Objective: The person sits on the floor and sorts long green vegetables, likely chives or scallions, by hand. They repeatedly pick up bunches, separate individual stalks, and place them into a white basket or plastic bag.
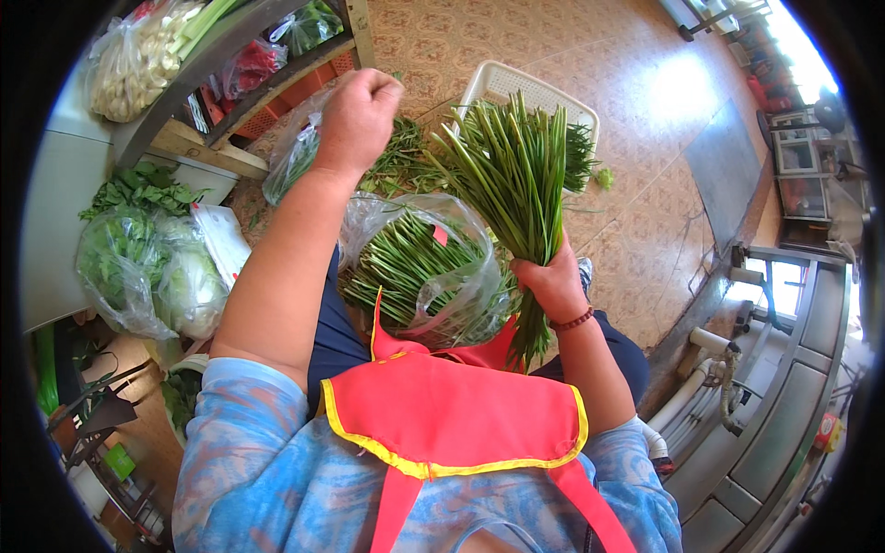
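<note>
A thick bunch of green garlic chives (515,180) is gripped near its lower part by my right hand (553,280). Its cut stems fan out upward, and the leafy ends hang below the fist. My left hand (363,117) is curled closed, raised above loose green trimmings (404,148); nothing shows between its fingers. Between my knees stands a clear plastic bag (463,325), its mouth spread around more chives (408,263). A small red tag (440,236) lies on those stems. Behind the held bunch, a white perforated basket (539,86) holds chives, partly hidden.
At left are bagged leafy vegetables (124,256) and a bagged cabbage (193,283). A wooden-framed shelf (276,83) carries more bagged produce at upper left. Another plastic bag (287,166) lies beneath my left forearm. White pipes (691,394) and a metal-framed unit (788,415) stand at right.
</note>
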Available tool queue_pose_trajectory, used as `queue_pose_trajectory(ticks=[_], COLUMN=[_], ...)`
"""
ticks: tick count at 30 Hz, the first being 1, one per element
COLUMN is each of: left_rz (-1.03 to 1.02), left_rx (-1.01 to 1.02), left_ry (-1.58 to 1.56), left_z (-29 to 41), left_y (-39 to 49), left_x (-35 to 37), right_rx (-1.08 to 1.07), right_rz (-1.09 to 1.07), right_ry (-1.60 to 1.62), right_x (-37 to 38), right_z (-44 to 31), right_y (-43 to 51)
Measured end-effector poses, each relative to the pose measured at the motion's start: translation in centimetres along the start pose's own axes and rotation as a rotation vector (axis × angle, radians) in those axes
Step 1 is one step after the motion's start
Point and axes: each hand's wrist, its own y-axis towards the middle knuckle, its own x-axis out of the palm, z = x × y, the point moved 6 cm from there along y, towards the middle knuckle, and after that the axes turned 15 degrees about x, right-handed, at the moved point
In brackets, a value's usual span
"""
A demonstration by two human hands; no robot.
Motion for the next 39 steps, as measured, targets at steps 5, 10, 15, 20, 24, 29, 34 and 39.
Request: queue_pose_trajectory(ticks=[5,10,15,20,24,29,34,39], left_rz=[-0.114,-0.382,-0.333,-0.149,-0.086,-0.501,-0.238,-0.086], left_rx=[0.379,0.5,0.138,-0.106,0.085,-0.257,-0.345,-0.358], left_ry=[0.03,0.07,-0.217,0.06,0.282,-0.505,-0.586,-0.659], left_z=[3.5,5.2,3.2,-0.8,-2.5,0.5,0.6,0.5], left_y=[-0.6,-3.1,-2.5,-0.8,-1.1,-2.7,-2.5,-2.5], left_x=[1.8,4.5,4.3,1.5,1.3,5.8,5.2,5.0], right_rx=[-0.024,-0.052,-0.066,-0.045,-0.061,-0.02,0.068,0.016], right_rz=[0.031,0.035,0.048,0.059,0.055,0.004,-0.105,-0.142], right_ry=[-0.058,-0.061,-0.085,-0.109,-0.111,-0.079,0.117,0.181], right_x=[-0.4,0.0,-0.2,-0.5,-0.4,0.0,0.1,1.0], right_z=[0.5,0.4,0.6,0.8,0.6,0.5,0.4,-0.6], right_y=[0.5,0.3,0.4,0.5,0.3,0.0,0.1,-0.4])
